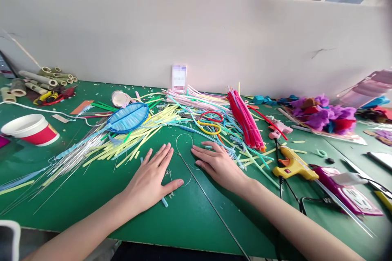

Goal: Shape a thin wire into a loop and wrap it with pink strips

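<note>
Across the green surface (190, 228), a blue wrapped fan shape (128, 117) lies far left. Your 2 hands sit palm down, open and gripping nothing: left hand (148, 177) with fingers spread, right hand (219, 165) with fingers slightly parted. Between them, the wire stem (214, 208) runs to the near edge, looking light and springy; pinch it just below the joint. Its thin loop (184, 133), beside your right fingertips, would probably bend easily.

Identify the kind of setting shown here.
Likely a craft workshop: a yellow glue gun, bundled red straw-like strips and cut bamboo tubes lie on a green worktable.
</note>
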Demonstrator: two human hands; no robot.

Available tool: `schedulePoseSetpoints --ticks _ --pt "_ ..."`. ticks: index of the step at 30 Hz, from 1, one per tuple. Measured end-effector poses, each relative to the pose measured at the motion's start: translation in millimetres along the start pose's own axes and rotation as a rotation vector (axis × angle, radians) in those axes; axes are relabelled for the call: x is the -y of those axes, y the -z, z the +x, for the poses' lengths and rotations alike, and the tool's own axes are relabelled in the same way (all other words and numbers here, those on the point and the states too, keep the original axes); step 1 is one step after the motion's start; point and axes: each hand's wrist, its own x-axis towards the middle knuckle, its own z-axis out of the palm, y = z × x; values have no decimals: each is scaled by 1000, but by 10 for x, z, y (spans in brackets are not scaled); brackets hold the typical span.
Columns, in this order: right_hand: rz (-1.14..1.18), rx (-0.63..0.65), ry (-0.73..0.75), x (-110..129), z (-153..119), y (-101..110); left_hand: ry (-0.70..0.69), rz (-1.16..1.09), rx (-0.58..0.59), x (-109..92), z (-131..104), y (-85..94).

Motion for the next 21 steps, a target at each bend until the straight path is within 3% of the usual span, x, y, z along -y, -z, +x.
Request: schedulePoseSetpoints --ticks 8,12,15,18,21 --pt "-30 -31 -43 96 18 -81 -9 -84 -19 18 -8 -7" --pt "-36 -78 -39 125 61 -24 34 -151 -61 -3 20 59" --pt "-17 -192 -72 155 -48 164 54 -197 -150 48 59 180" --pt "-29 -251 -181 162 -363 484 38 -211 -248 186 129 337" --pt "-68 -280 -472 61 -816 822 34 -216 -258 360 255 437"
